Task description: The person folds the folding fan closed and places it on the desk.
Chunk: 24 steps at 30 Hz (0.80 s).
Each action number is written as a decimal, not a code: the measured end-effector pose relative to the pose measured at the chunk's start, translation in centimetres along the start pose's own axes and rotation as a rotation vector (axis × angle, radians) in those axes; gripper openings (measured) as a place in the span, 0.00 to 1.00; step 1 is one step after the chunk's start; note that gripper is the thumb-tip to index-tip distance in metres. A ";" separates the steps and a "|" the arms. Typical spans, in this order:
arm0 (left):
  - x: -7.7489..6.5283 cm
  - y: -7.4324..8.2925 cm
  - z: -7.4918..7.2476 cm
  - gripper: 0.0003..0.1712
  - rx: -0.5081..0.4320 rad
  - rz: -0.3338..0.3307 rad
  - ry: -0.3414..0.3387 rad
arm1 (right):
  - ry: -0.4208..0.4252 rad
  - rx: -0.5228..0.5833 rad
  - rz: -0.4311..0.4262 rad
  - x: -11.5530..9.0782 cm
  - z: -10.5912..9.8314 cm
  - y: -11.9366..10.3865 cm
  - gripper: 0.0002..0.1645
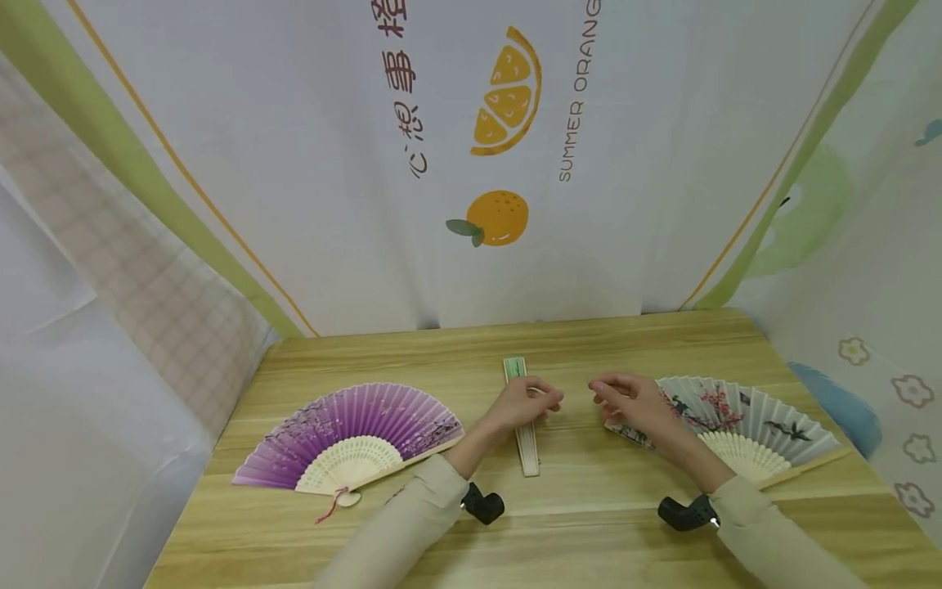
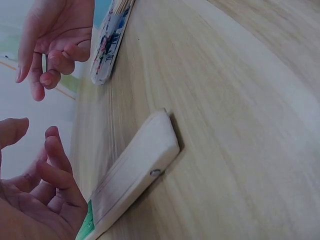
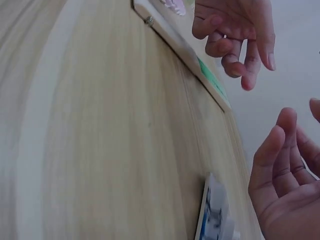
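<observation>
A folded fan [image 1: 528, 448] with pale ribs and a green end lies lengthwise in the middle of the table. Over it hovers my left hand [image 1: 524, 402], fingers loosely bent and nothing between them. My right hand [image 1: 634, 399] is held above the left edge of a spread white fan [image 1: 743, 413] with red blossoms, its fingers also relaxed and holding nothing. The two hands face each other with a gap between them. To the left, a purple fan [image 1: 361, 417] lies spread with a pink tassel [image 1: 333, 505]. In the left wrist view the folded fan's rivet end [image 2: 155, 167] shows below the hands.
The wooden table [image 1: 574, 540] ends at a white curtain [image 1: 331, 229] printed with oranges. More cloth hangs on the left and right sides. A black wrist device [image 1: 483, 503] sits under the left cuff, another black device [image 1: 687, 514] under the right.
</observation>
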State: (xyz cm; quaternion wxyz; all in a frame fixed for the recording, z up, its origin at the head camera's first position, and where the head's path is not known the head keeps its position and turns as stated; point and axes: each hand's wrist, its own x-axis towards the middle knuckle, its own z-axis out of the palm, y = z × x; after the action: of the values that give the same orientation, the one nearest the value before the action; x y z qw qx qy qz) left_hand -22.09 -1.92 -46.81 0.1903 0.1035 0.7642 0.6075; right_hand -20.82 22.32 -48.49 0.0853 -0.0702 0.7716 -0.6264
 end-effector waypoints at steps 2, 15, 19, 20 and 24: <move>0.0 0.0 0.2 0.15 -0.011 0.008 -0.002 | 0.002 0.000 -0.009 -0.4 -0.4 0.0 0.30; 0.7 0.4 2.1 0.12 0.009 0.026 -0.023 | 0.025 -0.098 -0.066 -2.6 -4.6 0.6 0.30; 0.9 0.4 2.8 0.13 0.048 0.013 -0.036 | 0.007 -0.143 -0.069 -3.2 -6.5 0.9 0.29; 0.9 0.4 3.0 0.13 0.052 0.009 -0.036 | 0.004 -0.152 -0.078 -3.4 -6.9 1.0 0.28; 0.9 0.7 3.7 0.13 0.068 0.001 -0.036 | -0.040 -0.140 -0.118 -3.8 -8.6 1.5 0.24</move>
State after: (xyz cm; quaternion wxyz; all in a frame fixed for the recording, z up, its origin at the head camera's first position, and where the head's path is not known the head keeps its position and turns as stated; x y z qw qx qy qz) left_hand -21.44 1.89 -47.00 0.2000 0.1215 0.7809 0.5792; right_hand -18.98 31.69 -48.05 0.0584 -0.1337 0.8062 -0.5734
